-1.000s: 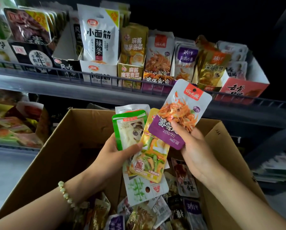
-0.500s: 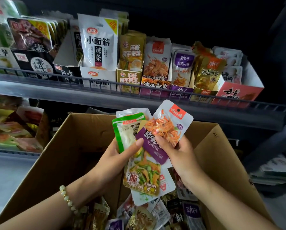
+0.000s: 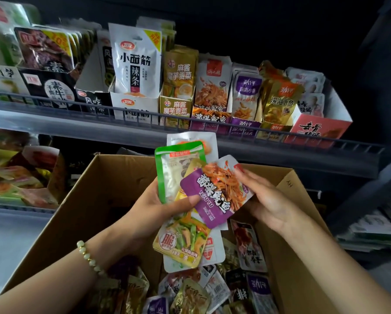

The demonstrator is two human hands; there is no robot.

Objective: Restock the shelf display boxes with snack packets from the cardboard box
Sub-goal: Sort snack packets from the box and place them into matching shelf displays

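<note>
Over the open cardboard box (image 3: 113, 177), my left hand (image 3: 153, 211) grips a fanned stack of snack packets: a green-edged one (image 3: 171, 173), a yellow one (image 3: 181, 243) and white ones behind. A purple-and-orange packet (image 3: 214, 193) lies tilted on top of that stack, with my left thumb pressing its lower edge. My right hand (image 3: 269, 200) holds the same packet by its right side. Loose packets (image 3: 246, 288) fill the bottom of the box. Display boxes (image 3: 210, 118) full of upright packets line the shelf above.
A wire rail (image 3: 144, 114) runs along the front of the upper shelf. A lower shelf on the left carries another display box (image 3: 31, 177) of packets. Stacked papers (image 3: 375, 232) lie on the right behind a dark diagonal frame bar.
My right hand has brought the purple-and-orange packet down from near the shelf and laid it onto the stack in my left hand, turning it more sideways.
</note>
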